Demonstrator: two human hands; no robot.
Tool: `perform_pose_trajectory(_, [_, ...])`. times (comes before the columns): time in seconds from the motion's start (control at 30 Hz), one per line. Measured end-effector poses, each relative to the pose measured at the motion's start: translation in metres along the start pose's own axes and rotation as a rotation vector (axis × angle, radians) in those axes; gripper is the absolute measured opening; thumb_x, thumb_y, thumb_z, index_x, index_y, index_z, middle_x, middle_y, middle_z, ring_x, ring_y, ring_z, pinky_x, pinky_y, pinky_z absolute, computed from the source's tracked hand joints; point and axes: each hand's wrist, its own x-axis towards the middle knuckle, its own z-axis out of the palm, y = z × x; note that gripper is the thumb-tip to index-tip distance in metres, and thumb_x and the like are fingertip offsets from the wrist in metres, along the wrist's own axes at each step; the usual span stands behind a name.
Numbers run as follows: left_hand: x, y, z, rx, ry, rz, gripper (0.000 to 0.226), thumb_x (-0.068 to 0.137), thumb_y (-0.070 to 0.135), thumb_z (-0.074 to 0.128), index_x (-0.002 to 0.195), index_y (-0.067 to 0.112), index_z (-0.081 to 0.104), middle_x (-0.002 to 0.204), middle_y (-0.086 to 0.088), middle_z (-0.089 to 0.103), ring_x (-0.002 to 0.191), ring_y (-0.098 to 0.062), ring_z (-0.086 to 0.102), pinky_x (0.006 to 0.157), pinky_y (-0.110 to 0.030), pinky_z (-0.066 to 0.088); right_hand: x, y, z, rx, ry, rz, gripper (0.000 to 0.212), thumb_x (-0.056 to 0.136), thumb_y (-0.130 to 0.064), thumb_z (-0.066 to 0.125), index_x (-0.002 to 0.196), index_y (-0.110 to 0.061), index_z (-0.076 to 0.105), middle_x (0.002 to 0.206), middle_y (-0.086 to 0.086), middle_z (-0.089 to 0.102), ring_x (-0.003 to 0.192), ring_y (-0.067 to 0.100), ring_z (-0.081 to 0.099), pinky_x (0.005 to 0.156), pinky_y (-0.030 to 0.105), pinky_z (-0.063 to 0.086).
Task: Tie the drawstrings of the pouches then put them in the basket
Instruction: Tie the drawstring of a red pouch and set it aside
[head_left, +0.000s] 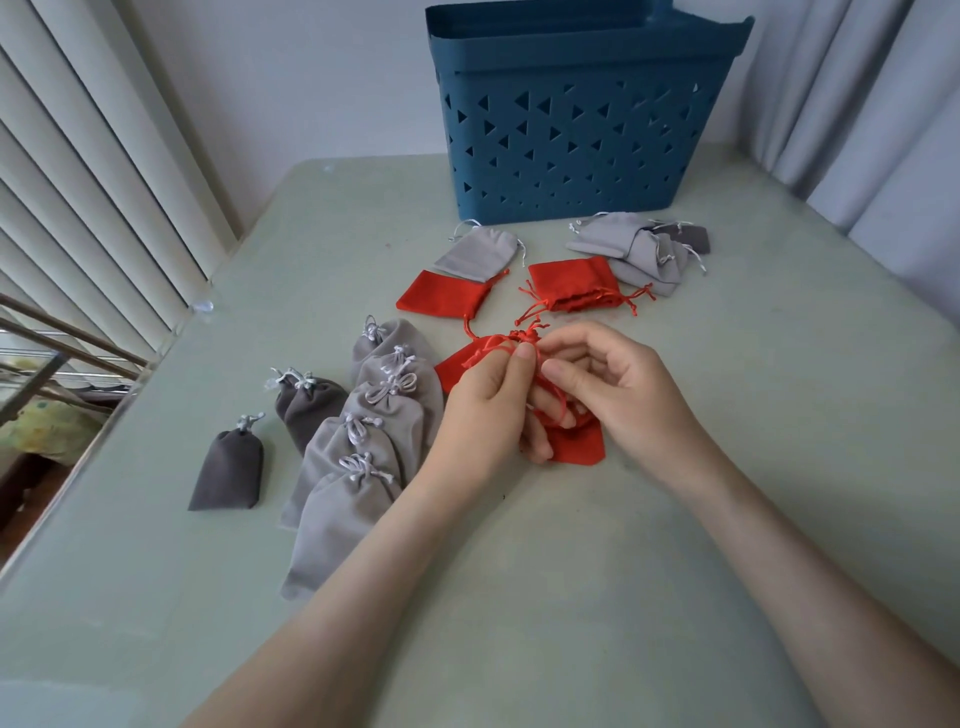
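A red pouch (581, 446) lies on the table at the centre, largely under both hands. My left hand (488, 410) pinches its red drawstring (488, 349) near the gathered neck. My right hand (618, 384) has its fingers curled, with a loop of the same cord around them. Two more red pouches (441, 299) (569, 283) lie just beyond, cords loose. Light grey untied pouches (475, 249) (631, 249) sit in front of the blue basket (582, 119). To the left, several grey pouches (363, 467) with knotted cords lie in a row, along with dark grey ones (228, 470) (306, 410).
The basket stands upright at the table's far edge, its inside hidden from here. White blinds (93, 182) run along the left edge of the table, and curtains (857, 104) hang at the right. The pale green tabletop (571, 571) is bare near me.
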Motion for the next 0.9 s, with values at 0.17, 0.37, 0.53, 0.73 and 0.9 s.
perform_pose_trajectory(0.17, [0.0, 0.001, -0.003, -0.006, -0.044, -0.007, 0.033, 0.103, 0.027, 0.032, 0.084, 0.005, 0.047, 0.059, -0.006, 0.063, 0.03, -0.018, 0.042, 0.036, -0.019, 0.032, 0.0, 0.002, 0.001, -0.029, -0.016, -0.051, 0.019, 0.088, 0.0, 0.06, 0.097, -0.017, 0.063, 0.061, -0.009, 0.055, 0.047, 0.01, 0.051, 0.053, 0.019, 0.043])
perform_pose_trajectory(0.37, [0.001, 0.0, -0.001, 0.031, 0.002, -0.008, 0.038, 0.102, 0.025, 0.037, 0.075, 0.001, 0.047, 0.05, -0.005, 0.044, 0.032, -0.016, 0.035, 0.035, -0.021, 0.029, 0.002, 0.001, 0.0, 0.119, 0.046, 0.021, 0.01, 0.083, -0.01, 0.064, 0.084, -0.018, 0.059, 0.065, -0.006, 0.057, 0.055, 0.004, 0.048, 0.056, 0.013, 0.04])
perform_pose_trajectory(0.53, [0.001, 0.007, -0.003, -0.178, -0.068, -0.093, 0.03, 0.102, 0.024, 0.038, 0.094, 0.0, 0.054, 0.05, 0.004, 0.035, 0.034, -0.004, 0.025, 0.034, -0.015, 0.021, 0.004, 0.001, -0.004, 0.283, 0.047, 0.023, 0.01, 0.08, -0.014, 0.064, 0.086, -0.018, 0.057, 0.08, 0.0, 0.061, 0.065, 0.01, 0.057, 0.055, 0.016, 0.041])
perform_pose_trajectory(0.73, [0.004, 0.0, -0.007, -0.087, 0.086, -0.029, 0.042, 0.101, 0.025, 0.041, 0.061, 0.012, 0.047, 0.045, 0.007, 0.044, 0.032, -0.002, 0.031, 0.037, -0.016, 0.025, 0.003, 0.0, -0.006, 0.148, -0.094, 0.07, 0.04, 0.075, -0.01, 0.063, 0.112, -0.018, 0.05, 0.086, -0.004, 0.063, 0.08, 0.007, 0.06, 0.07, 0.016, 0.047])
perform_pose_trajectory(0.9, [0.007, -0.003, -0.008, -0.087, 0.111, 0.011, 0.036, 0.1, 0.022, 0.045, 0.07, 0.008, 0.058, 0.048, -0.006, 0.049, 0.031, -0.011, 0.033, 0.035, -0.019, 0.029, 0.005, 0.002, -0.007, 0.074, -0.022, 0.121, 0.045, 0.083, 0.007, 0.063, 0.114, -0.021, 0.048, 0.08, 0.007, 0.066, 0.085, 0.016, 0.062, 0.08, 0.021, 0.047])
